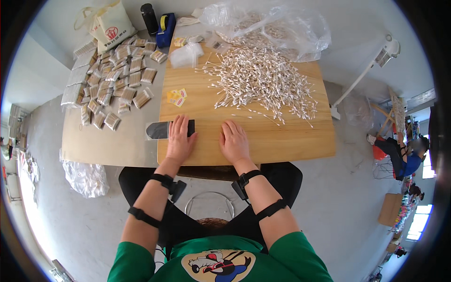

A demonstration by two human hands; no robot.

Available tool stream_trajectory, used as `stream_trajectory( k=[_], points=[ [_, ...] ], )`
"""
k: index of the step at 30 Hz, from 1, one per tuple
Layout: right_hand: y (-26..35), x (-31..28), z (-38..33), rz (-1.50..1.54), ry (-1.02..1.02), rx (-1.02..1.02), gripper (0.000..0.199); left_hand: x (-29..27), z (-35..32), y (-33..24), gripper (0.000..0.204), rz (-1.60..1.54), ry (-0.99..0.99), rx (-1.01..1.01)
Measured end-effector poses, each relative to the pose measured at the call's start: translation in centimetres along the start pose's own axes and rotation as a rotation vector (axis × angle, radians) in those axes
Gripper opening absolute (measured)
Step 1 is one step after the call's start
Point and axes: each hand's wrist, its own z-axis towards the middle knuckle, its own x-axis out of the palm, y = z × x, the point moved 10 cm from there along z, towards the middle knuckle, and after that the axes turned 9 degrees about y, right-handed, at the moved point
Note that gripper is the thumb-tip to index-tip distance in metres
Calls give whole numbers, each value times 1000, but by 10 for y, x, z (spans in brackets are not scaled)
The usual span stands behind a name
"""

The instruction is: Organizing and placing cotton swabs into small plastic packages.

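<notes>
My left hand lies palm down with its fingers stretched out over a flat dark strip with a rounded left end. Its middle is hidden under that hand. To the right, my right hand rests on the wooden board, fingers extended and holding nothing visible. Beyond it spreads a big loose heap of cotton swabs, with a few strays at its near edge. Several small yellow and white cards lie just past my left hand. Clear plastic pouches sit farther back.
Many filled swab packs cover the left tabletop, below a cream tote bag. A black bottle and a blue tape dispenser stand at the back. A clear plastic bag lies behind the heap. A person sits far right.
</notes>
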Motion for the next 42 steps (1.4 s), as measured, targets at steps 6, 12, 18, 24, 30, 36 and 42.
stream_trajectory(
  k=[6,12,18,24,30,36,42],
  points=[
    [-44,-24,-1,64,-128,95,34,18,-2,-13,62,47,-10,-162],
    [-74,-31,22,-91,-59,53,27,17,0,-14,57,80,15,-188],
    [-30,-4,14,130,-65,-111,19,19,1,-17,54,62,57,-204],
    [5,12,12,262,-82,-97,18,21,2,-18,49,76,32,-145],
    [-24,19,21,378,-25,82,16,27,4,-24,49,111,52,-100],
    [-14,6,29,200,-13,-42,13,26,3,-25,50,136,83,-117],
    [3,20,27,236,70,-116,16,31,3,-34,53,150,83,7]
  ],
)
